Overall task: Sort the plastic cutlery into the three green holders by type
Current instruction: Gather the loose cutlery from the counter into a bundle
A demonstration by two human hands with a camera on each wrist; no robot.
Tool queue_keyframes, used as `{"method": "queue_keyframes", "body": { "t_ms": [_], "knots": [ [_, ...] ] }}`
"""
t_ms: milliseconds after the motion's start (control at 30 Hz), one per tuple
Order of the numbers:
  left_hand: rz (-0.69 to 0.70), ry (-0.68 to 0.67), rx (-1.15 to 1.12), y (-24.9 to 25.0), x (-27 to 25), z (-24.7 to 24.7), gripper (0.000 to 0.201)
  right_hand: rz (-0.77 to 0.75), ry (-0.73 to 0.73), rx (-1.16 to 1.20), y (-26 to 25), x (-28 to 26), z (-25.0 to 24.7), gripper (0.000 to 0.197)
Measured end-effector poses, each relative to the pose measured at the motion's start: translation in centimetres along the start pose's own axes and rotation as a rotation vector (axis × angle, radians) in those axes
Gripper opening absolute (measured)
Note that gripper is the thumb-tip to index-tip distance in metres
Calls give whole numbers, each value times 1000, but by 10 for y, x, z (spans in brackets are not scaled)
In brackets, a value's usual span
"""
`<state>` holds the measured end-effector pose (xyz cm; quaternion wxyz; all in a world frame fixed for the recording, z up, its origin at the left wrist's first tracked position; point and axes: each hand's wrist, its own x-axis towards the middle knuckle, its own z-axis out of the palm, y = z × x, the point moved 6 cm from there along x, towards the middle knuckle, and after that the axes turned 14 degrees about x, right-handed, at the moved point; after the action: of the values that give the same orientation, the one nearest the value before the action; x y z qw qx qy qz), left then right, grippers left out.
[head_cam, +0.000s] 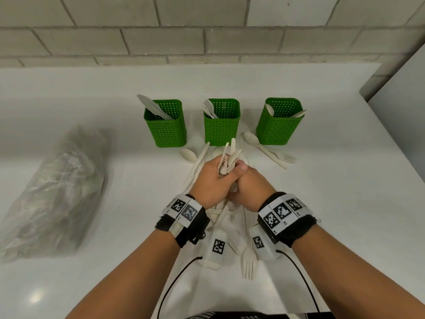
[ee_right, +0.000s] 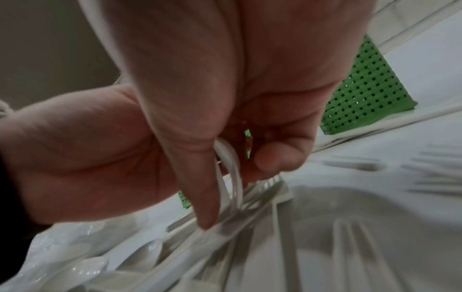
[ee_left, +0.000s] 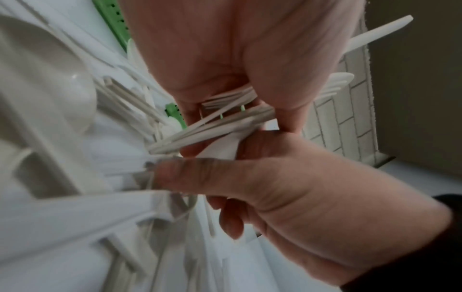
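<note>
Three green holders stand in a row: the left holder (head_cam: 165, 125) has knives, the middle holder (head_cam: 222, 125) forks, the right holder (head_cam: 278, 125) spoons. In front of the middle one, my left hand (head_cam: 213, 173) and right hand (head_cam: 240, 174) meet and both grip a bundle of white cutlery (head_cam: 231, 155) that points up and away. In the left wrist view, curled fingers wrap the bundle (ee_left: 215, 126). The right wrist view shows white handles (ee_right: 231, 170) inside the curled right hand. Loose cutlery lies under my hands.
A spoon (head_cam: 188, 155) and a knife (head_cam: 199, 161) lie left of my hands. A spoon (head_cam: 259, 143) and a fork (head_cam: 285, 157) lie to the right, another fork (head_cam: 248, 265) near me. A clear plastic bag (head_cam: 57, 192) sits far left. A grey panel (head_cam: 402, 111) bounds the right.
</note>
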<state>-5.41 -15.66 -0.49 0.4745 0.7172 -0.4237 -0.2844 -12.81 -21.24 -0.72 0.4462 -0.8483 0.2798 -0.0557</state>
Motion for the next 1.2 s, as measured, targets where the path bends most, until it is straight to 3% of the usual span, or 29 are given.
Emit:
{"method": "queue_keyframes", "body": {
  "t_ms": [133, 267, 333, 433, 567, 667, 800, 900, 1033, 1133, 1200],
  "knots": [
    [-37, -1, -5, -8, 0, 5, 19, 34, -47, -91, -2, -2, 1, 40],
    [9, 109, 53, -8, -1, -11, 24, 102, -143, -3, 8, -4, -17, 48],
    [8, 182, 19, -10, -2, -24, 29, 134, -34, -15, 23, 0, -45, 53],
    [14, 205, 60, -14, -6, -33, 25, 204, 223, -284, 49, 7, -86, 59],
    [-51, 85, 104, -29, -12, -20, 17, 323, 190, -481, 71, 19, -84, 64],
    [-68, 54, 72, -29, -13, -17, 14, 302, 162, -497, 74, 25, -77, 54],
    [-160, 112, -56, -27, -8, -31, 21, 336, 85, -406, 72, 26, -64, 19],
    [-190, 144, -192, -26, -5, -36, 27, 390, 55, -264, 69, 20, -57, 32],
    [-216, 149, -373, -21, -4, -35, 29, 233, 144, 50, 36, 10, -62, 30],
    [-247, 146, -437, -20, -2, -35, 45, 128, 90, 354, -7, -5, -54, 19],
    [-236, 78, -503, -12, -3, -28, 51, 59, 25, 406, -29, -10, -43, 10]
  ]
}}
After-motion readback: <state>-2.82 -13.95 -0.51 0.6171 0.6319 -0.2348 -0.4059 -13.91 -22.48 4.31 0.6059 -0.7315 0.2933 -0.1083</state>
